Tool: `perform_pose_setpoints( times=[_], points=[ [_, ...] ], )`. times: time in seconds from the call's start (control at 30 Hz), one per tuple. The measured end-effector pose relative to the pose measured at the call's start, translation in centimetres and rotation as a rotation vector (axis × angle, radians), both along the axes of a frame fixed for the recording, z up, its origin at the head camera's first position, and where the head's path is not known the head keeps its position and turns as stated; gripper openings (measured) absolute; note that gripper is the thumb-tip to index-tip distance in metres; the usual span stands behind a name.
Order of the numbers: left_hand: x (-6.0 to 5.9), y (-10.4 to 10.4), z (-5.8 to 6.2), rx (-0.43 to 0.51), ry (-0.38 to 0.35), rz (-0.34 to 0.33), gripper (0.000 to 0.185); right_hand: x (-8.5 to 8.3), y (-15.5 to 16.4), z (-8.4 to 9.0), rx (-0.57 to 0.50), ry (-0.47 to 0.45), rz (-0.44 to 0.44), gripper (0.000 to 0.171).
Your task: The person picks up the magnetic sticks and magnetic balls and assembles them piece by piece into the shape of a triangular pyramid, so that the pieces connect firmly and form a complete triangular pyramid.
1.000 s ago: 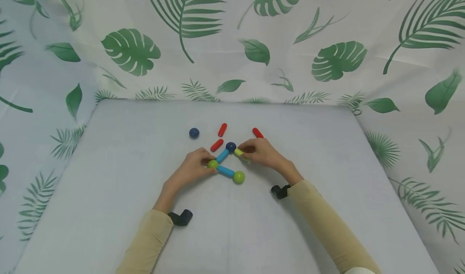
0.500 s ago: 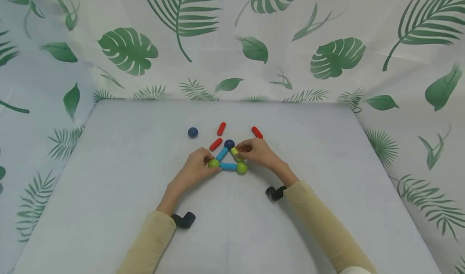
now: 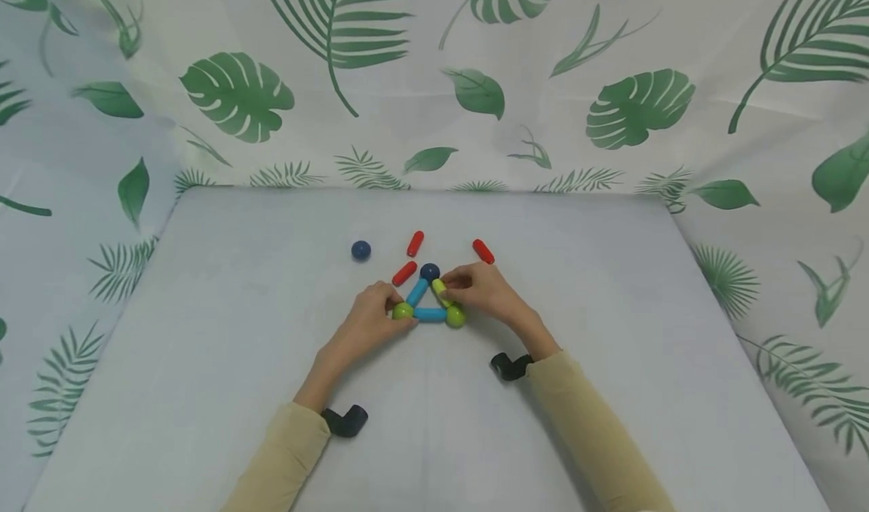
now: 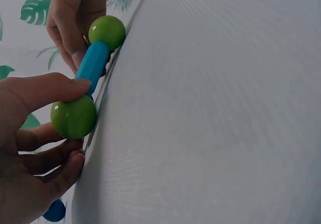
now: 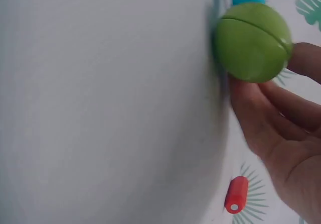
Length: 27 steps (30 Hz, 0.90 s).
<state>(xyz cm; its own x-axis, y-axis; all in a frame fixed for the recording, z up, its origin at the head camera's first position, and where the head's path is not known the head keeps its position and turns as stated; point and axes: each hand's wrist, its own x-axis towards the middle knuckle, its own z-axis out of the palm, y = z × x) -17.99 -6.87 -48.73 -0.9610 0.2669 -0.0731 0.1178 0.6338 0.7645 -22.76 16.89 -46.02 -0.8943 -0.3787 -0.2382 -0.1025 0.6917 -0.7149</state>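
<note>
We judged the triangle (image 3: 430, 315), nearer us and right of the loose blue ball (image 3: 361, 250), light and stiff, best held at its corners, while our left hand (image 3: 372, 314) pinched a green ball (image 4: 73, 117), our right hand (image 3: 487, 292) a yellow-green rod (image 3: 438, 286).

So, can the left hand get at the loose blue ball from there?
Probably yes: no piece lies between the left hand and the loose blue ball, though the hand would likely need to release the green ball it holds first.

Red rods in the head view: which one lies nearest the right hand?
The rightmost red rod, just beyond the right hand. The upper-left red rod and the lower-left red rod both lie farther left, across a wider gap.
</note>
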Motion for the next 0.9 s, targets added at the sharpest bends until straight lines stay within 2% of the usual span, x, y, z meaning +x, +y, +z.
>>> perform_pose_setpoints(
  times=[0.2, 0.53, 0.67, 0.83, 0.9],
  points=[
    [0.1, -0.3, 0.2, 0.018, -0.011, 0.005, 0.029, 0.2, 0.1, 0.2, 0.000, -0.045, 0.040, 0.043],
    [0.0, -0.3, -0.1, 0.048, -0.025, -0.033, 0.031, 0.8, 0.7, -0.3, -0.022, -0.021, 0.046, 0.041],
    [0.1, -0.3, -0.2, 0.062, -0.027, -0.032, 0.031, 0.8, 1.1, -0.4, -0.053, -0.044, 0.056, 0.042],
    [0.5, -0.3, -0.3, 0.061, -0.056, -0.021, 0.033, 1.0, 1.4, -0.4, -0.035, -0.095, 0.106, 0.048],
    [0.4, -0.3, -0.4, 0.061, -0.054, -0.008, 0.034, 0.9, 1.2, -0.3, -0.033, -0.073, 0.111, 0.047]
  ],
)
